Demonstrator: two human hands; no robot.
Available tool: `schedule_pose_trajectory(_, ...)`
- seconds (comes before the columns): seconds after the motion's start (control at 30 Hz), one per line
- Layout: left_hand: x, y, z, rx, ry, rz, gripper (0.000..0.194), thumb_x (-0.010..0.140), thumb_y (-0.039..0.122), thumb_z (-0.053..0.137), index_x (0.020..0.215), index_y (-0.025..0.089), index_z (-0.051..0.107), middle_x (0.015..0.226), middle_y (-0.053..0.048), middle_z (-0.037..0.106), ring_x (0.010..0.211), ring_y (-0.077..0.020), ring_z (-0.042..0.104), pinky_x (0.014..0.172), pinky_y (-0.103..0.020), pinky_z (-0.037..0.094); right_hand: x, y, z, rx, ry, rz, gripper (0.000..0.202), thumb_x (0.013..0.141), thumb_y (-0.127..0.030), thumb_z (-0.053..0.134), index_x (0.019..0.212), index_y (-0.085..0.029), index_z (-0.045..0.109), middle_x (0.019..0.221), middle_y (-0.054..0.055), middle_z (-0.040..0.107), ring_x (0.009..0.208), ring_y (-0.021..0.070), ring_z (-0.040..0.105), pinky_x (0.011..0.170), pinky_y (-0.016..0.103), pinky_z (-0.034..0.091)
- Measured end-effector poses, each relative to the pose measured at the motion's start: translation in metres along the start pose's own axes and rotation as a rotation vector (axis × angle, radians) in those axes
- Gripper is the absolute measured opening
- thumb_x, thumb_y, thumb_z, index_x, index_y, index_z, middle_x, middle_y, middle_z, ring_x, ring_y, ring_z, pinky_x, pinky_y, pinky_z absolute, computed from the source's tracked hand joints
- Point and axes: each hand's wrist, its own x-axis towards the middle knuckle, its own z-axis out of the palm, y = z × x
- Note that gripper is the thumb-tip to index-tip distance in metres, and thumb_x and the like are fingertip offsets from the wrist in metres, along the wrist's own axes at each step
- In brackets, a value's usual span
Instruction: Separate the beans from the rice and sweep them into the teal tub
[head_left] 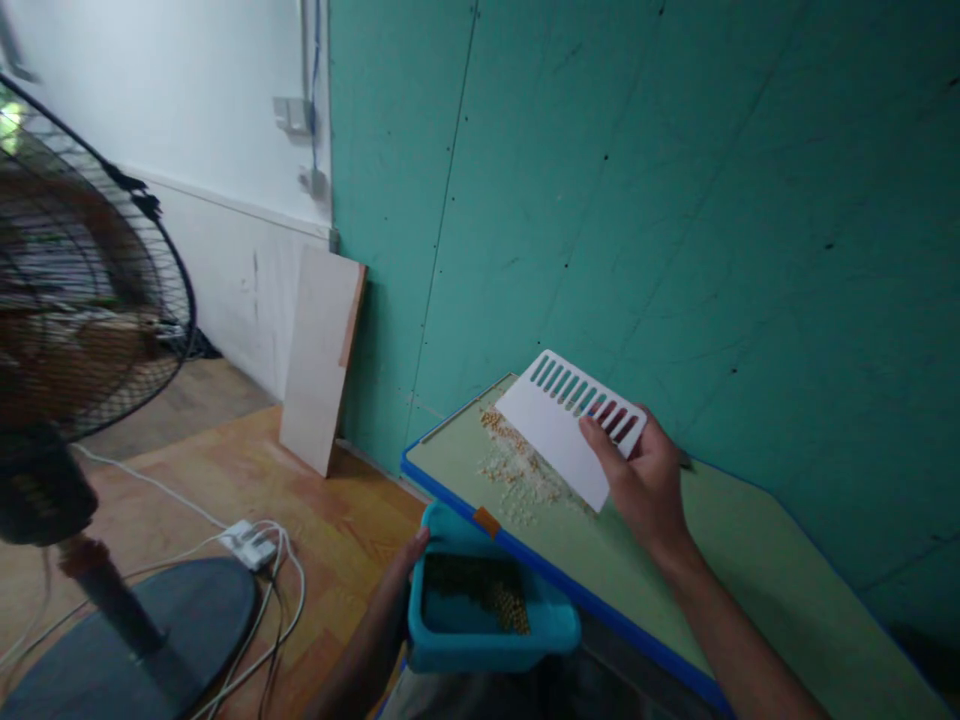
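Observation:
In my right hand [649,480] is a white plastic scraper [551,425] with a row of slots along its top; my thumb lies over its face. Its long lower edge meets the tabletop beside a scatter of yellow beans and pale grains [525,470]. My left hand [409,575] grips the left rim of a blue plastic tub [495,650], with most fingers hidden behind the wall. The tub sits just below the table's near edge. Inside it lie dark green small bits [469,580] and a heap of yellowish beans [511,608].
The pale green table [750,560] has a blue edge and stands against a green wall [637,200]. At left is a standing fan [82,300] on a round base. A power strip [249,545] with white cables lies on the floor. A board [319,360] leans on the wall.

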Motion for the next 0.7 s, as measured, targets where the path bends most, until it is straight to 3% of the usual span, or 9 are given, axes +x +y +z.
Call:
schedule_pose_trajectory(0.07, -0.003, 0.000, 0.001, -0.011, 0.031, -0.028, 0.061, 0.086, 0.055, 0.067, 0.131, 0.013, 0.068, 0.123, -0.014, 0.077, 0.127, -0.0365, 0.064, 0.111, -0.050, 0.048, -0.021, -0.011, 0.004, -0.146, -0.054, -0.139, 0.021, 0.085, -0.039, 0.075, 0.090, -0.021, 0.066, 0.074, -0.001, 0.068, 0.063, 0.0139, 0.060, 0.058, 0.024, 0.048)
schedule_pose_trajectory(0.13, -0.010, 0.001, 0.004, -0.010, 0.050, -0.063, 0.054, 0.091, 0.050, 0.061, 0.129, 0.013, 0.069, 0.122, -0.015, 0.078, 0.126, -0.0358, 0.064, 0.112, -0.051, 0.047, -0.041, -0.015, 0.006, -0.189, -0.077, -0.187, 0.018, 0.088, -0.037, 0.072, 0.089, -0.021, 0.065, 0.073, -0.001, 0.068, 0.060, 0.0135, 0.061, 0.056, 0.023, 0.048)
schedule_pose_trajectory(0.23, -0.023, 0.001, 0.009, 0.018, -0.094, -0.002, 0.059, 0.090, 0.056, 0.062, 0.134, 0.017, 0.067, 0.127, -0.013, 0.075, 0.128, -0.0362, 0.063, 0.114, -0.052, 0.044, -0.061, -0.007, 0.012, -0.213, -0.143, -0.209, 0.016, 0.091, -0.037, 0.069, 0.090, -0.022, 0.064, 0.076, 0.000, 0.071, 0.061, 0.0145, 0.065, 0.057, 0.024, 0.050)
schedule_pose_trajectory(0.37, -0.034, 0.001, 0.014, 0.037, -0.156, 0.089, 0.063, 0.086, 0.056, 0.068, 0.137, 0.020, 0.065, 0.131, -0.011, 0.073, 0.132, -0.0364, 0.059, 0.118, -0.052, 0.040, -0.069, 0.007, 0.015, -0.241, -0.269, -0.209, 0.016, 0.092, -0.040, 0.066, 0.093, -0.025, 0.065, 0.082, 0.002, 0.075, 0.068, 0.0190, 0.070, 0.065, 0.028, 0.055)
schedule_pose_trajectory(0.7, -0.034, 0.004, 0.015, 0.026, -0.146, 0.087, 0.062, 0.086, 0.050, 0.070, 0.139, 0.020, 0.063, 0.128, -0.011, 0.075, 0.131, -0.0373, 0.060, 0.116, -0.054, 0.041, -0.071, 0.026, -0.028, -0.346, -0.338, -0.196, 0.013, 0.093, -0.038, 0.066, 0.089, -0.028, 0.072, 0.088, 0.004, 0.076, 0.081, 0.0255, 0.073, 0.075, 0.034, 0.056)
